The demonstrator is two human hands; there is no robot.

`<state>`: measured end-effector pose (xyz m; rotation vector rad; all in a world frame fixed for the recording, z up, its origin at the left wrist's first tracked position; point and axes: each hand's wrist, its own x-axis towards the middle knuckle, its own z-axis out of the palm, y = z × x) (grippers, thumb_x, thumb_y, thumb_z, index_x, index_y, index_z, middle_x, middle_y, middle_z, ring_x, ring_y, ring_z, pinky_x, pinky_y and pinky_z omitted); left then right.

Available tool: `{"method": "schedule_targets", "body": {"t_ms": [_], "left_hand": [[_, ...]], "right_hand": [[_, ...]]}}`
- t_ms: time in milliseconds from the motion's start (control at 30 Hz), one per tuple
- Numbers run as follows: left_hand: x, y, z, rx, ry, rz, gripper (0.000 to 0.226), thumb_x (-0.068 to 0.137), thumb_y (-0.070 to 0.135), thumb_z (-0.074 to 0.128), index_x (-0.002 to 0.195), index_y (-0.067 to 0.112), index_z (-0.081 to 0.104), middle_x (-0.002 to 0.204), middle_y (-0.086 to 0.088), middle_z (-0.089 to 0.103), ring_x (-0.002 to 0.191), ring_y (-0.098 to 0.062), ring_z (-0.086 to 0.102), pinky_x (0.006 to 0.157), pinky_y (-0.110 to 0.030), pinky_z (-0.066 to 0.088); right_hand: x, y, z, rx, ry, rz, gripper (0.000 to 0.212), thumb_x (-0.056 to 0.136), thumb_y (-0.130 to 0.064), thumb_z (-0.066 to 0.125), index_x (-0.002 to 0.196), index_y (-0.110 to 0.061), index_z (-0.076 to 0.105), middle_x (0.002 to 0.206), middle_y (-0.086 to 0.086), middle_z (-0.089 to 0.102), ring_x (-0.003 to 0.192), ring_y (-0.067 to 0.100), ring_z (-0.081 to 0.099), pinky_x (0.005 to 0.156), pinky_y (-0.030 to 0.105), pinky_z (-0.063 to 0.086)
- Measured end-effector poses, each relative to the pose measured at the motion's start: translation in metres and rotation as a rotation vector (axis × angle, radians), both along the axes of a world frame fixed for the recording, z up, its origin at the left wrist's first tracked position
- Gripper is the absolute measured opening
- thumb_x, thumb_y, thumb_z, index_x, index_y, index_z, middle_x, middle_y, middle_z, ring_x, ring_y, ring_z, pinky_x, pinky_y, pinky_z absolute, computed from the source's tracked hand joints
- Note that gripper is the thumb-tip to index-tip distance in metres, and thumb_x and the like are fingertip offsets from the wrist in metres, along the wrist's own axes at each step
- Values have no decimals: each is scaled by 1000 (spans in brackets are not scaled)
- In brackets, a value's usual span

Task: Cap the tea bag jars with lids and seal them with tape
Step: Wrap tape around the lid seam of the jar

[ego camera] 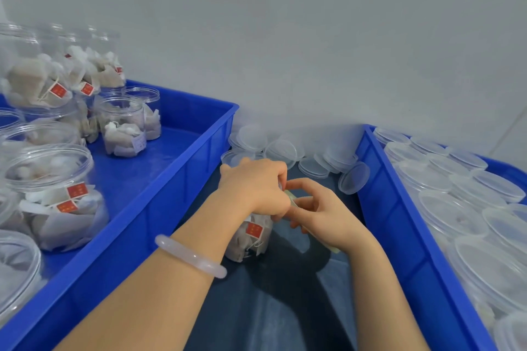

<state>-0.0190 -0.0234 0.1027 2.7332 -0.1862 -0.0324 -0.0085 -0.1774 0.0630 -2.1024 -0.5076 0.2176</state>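
Note:
A clear jar of tea bags (249, 239) stands on the dark table between two blue trays. My left hand (253, 188) grips its top from above, hiding the lid. My right hand (322, 213) is just to the right of the jar and holds a pale yellowish roll of tape (292, 198), with thumb and forefinger pinching near the jar's rim. Loose clear lids (353, 178) lie in a heap on the table behind the hands.
The blue tray on the left (182, 179) holds several open jars of tea bags (57, 196), some stacked. The blue tray on the right (399, 222) is full of capped jars (456, 216). A grey wall rises close behind.

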Motion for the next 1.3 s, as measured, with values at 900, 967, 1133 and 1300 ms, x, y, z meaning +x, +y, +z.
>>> {"method": "schedule_targets", "body": {"t_ms": [900,967,1133,1300], "left_hand": [[12,6,-1,-11,-41,-127,26,63,22,74,75,30,53,83,15,54,76,-3,44,79,-38,30],[11,8,-3,11,-46,-146,27,66,25,74,80,31,52,87,16,52,83,-6,44,81,-38,30],[9,18,-5,84,-56,-139,78,64,46,81,128,29,39,125,7,38,109,-17,47,82,-34,38],[8,17,-5,55,-84,-115,79,61,48,82,127,26,45,111,10,36,96,-12,44,77,-30,35]], "right_hand": [[-1,2,-4,-40,-17,-71,20,83,-34,64,98,-31,51,81,3,72,60,3,59,67,30,51],[-1,2,-5,-32,-13,-67,20,80,-33,63,96,-33,51,82,6,71,61,4,59,68,34,51],[-2,2,-7,-28,-43,-70,22,78,-42,66,94,-37,52,86,16,68,63,7,60,74,43,53],[-2,-1,-7,-16,-56,-94,22,79,-41,69,95,-34,56,80,10,71,59,5,60,68,36,53]]}}
